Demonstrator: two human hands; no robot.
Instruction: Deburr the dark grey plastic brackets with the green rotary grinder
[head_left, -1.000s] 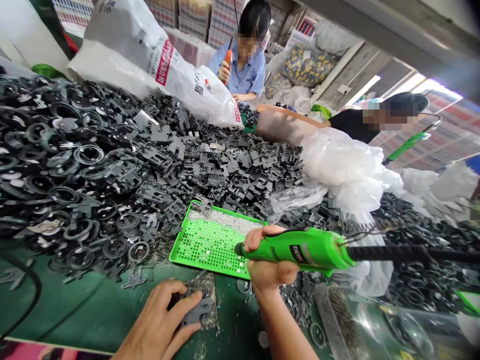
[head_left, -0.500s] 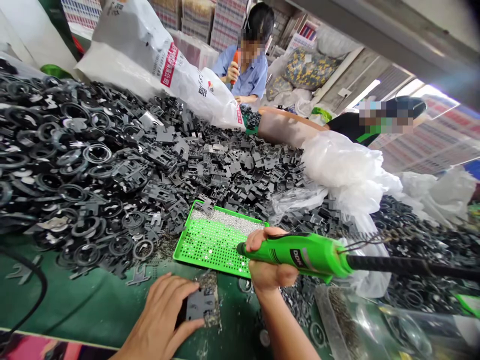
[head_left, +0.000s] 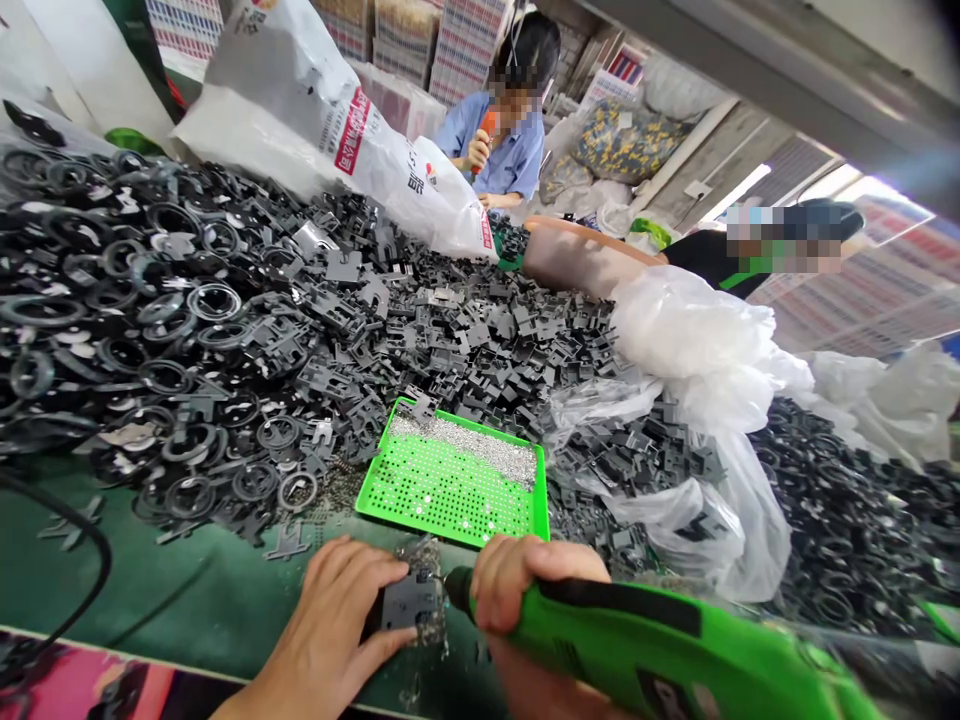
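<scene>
My right hand [head_left: 517,590] is wrapped round a green electric screwdriver [head_left: 600,635]. Its dark tip points left and reaches the upper right of a small grey plastic part [head_left: 409,602] on the bench; whether it touches a screw is too small to tell. Thumb and fingers of my left hand [head_left: 337,620] close on the left side of that grey part, pressing it against a worn block [head_left: 433,565]. Just beyond both hands lies a green perforated tray [head_left: 373,487], with a band of small silver screws [head_left: 480,452] along its far side.
Heaped grey clip-shaped parts [head_left: 465,330] and dark rings [head_left: 187,445] cover the bench [head_left: 225,610] beyond the tray. Clear plastic bags [head_left: 690,330] lie to the right, a white sack [head_left: 277,110] behind. A black cable [head_left: 97,560] curves at left. Across the bench sits a co-worker [head_left: 499,140].
My right hand has brought the screwdriver from over the tray down and toward me, its tip now at the grey part. My left hand stays on the part. The view has shifted slightly.
</scene>
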